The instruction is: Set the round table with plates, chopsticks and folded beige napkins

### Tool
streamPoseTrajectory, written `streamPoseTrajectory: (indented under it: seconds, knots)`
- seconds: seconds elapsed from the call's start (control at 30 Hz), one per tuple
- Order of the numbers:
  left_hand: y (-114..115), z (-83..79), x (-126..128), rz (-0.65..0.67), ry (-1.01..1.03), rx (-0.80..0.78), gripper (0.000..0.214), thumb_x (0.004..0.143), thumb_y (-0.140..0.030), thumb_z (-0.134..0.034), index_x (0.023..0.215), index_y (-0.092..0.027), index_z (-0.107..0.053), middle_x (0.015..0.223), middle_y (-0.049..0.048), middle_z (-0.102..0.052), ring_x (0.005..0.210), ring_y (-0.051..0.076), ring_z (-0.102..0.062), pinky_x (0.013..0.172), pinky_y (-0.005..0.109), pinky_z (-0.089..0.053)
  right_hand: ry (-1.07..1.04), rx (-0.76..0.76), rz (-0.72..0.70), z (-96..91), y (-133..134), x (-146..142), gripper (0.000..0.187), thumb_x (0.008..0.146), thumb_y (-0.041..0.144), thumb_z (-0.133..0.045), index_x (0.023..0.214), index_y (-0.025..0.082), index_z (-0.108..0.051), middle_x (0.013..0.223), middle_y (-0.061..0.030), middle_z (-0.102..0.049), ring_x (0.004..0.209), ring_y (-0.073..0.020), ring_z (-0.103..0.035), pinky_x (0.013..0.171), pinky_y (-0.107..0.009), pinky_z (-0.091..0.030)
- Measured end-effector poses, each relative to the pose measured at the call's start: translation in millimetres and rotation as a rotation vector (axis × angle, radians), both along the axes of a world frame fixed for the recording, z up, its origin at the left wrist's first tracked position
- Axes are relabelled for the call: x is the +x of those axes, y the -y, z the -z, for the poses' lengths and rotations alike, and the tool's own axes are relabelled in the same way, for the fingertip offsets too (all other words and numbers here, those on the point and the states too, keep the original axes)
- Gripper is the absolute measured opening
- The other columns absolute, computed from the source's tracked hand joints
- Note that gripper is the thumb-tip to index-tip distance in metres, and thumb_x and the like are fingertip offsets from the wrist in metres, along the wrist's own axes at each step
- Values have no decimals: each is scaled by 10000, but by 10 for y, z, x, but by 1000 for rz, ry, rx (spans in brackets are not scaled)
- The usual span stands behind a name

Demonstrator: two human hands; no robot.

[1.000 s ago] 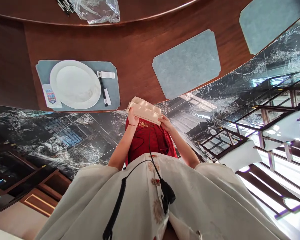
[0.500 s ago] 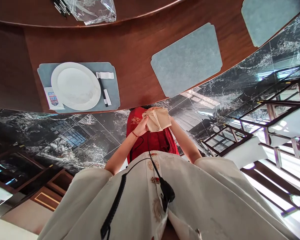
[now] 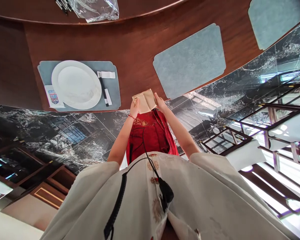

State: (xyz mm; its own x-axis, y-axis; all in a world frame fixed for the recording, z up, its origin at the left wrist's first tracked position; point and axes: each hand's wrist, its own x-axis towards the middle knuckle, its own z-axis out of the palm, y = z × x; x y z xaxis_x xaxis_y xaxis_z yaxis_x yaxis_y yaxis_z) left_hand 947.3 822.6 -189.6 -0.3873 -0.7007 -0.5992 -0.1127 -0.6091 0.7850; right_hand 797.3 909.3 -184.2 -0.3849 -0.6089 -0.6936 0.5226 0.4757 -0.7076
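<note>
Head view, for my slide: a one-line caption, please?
Left hand, right hand hold a cream napkin near a white plate on a mat.

The (image 3: 144,101) folded beige napkin is held between the left hand (image 3: 134,109) and the right hand (image 3: 160,102), whose fingers are partly hidden behind it, so its inner folds cannot be made out. At the far edge, the clear plastic bag (image 3: 95,8) and the dark sticks (image 3: 63,4) beside it are cut off, and at far right a grey place mat (image 3: 277,23) runs out of view. The printed card (image 3: 54,97) beside the white plate (image 3: 76,85) has lettering too small to read. The black coiled cord (image 3: 116,203) is cut off at the near edge, and the black object (image 3: 166,191) on the other cord is too unclear to name.
</note>
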Motion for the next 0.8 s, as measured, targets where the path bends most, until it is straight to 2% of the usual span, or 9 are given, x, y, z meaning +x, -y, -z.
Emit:
streamPoseTrajectory:
  seconds: [0.07, 0.13, 0.2, 0.27, 0.37, 0.43, 0.5, 0.63, 0.8]
  knots:
    - [203, 134, 11, 152, 153, -150, 457, 870, -577, -627, 1070, -167, -661, 1168, 127, -704, 1142, 269, -662, 1025, 396, -525, -1, 12, -59, 113, -6, 28, 587, 832, 693, -557, 949, 125, -653, 828, -62, -675, 776, -158, -630, 707, -280, -548]
    - [355, 183, 63, 281, 380, -278, 465, 888, -587, -584, 1069, -163, -642, 1155, 151, -702, 1156, 300, -652, 1037, 437, -506, -198, 27, -125, 197, -6, 78, 476, 785, 591, -666, 926, 138, -640, 836, -38, -669, 798, -152, -616, 743, -269, -529]
    - [466, 143, 135, 335, 585, -426, 457, 886, -558, -597, 1111, -161, -617, 1170, 174, -688, 1218, 334, -611, 1064, 485, -470, -404, 83, -180, 258, 8, 148, 354, 757, 463, -717, 882, 145, -626, 823, -23, -662, 805, -152, -607, 782, -268, -508]
    - [566, 44, 193, 422, 639, -627, 429, 895, -506, -602, 1163, -171, -596, 1242, 187, -655, 1309, 339, -539, 1113, 514, -413, -499, 137, -188, 298, 23, 233, 276, 778, 384, -685, 911, 148, -625, 846, -29, -672, 811, -158, -611, 802, -273, -497]
    - [734, -98, 182, 818, 386, -913, 264, 935, -377, -542, 1121, -214, -634, 1296, 134, -635, 1377, 277, -473, 1207, 498, -289, -531, 124, -161, 324, 23, 374, 336, 791, 328, -653, 1073, 151, -613, 969, -52, -697, 863, -174, -626, 822, -278, -500]
    - [852, -130, 102, 1159, 160, -1007, 194, 942, -291, -493, 993, -244, -674, 1178, 77, -683, 1331, 228, -515, 1235, 479, -240, -560, 92, -170, 325, 14, 468, 410, 798, 309, -645, 1170, 145, -588, 1043, -68, -696, 916, -193, -629, 859, -295, -502]
    - [965, -114, -1, 1382, 37, -1057, 221, 924, -232, -470, 849, -248, -677, 997, 50, -703, 1246, 204, -570, 1240, 478, -225, -623, 84, -207, 324, 6, 559, 421, 834, 279, -602, 1228, 134, -573, 1091, -86, -685, 973, -212, -624, 910, -318, -495]
    - [1167, -96, -130, 1492, -16, -1150, 198, 849, -172, -508, 725, -224, -654, 850, 50, -685, 1146, 205, -601, 1219, 497, -269, -800, 84, -394, 333, -3, 740, 423, 929, 165, -433, 1333, 146, -558, 1213, -124, -622, 1110, -225, -590, 997, -328, -467]
    - [1304, -310, -117, 1627, -72, -1169, 265, 902, -233, -464, 709, -239, -646, 757, 20, -630, 1042, 182, -631, 1219, 481, -295, -1006, -27, -670, 372, 28, 872, 396, 972, 143, -414, 1304, 213, -619, 1400, -124, -539, 1338, -270, -463, 1164, -484, -339]
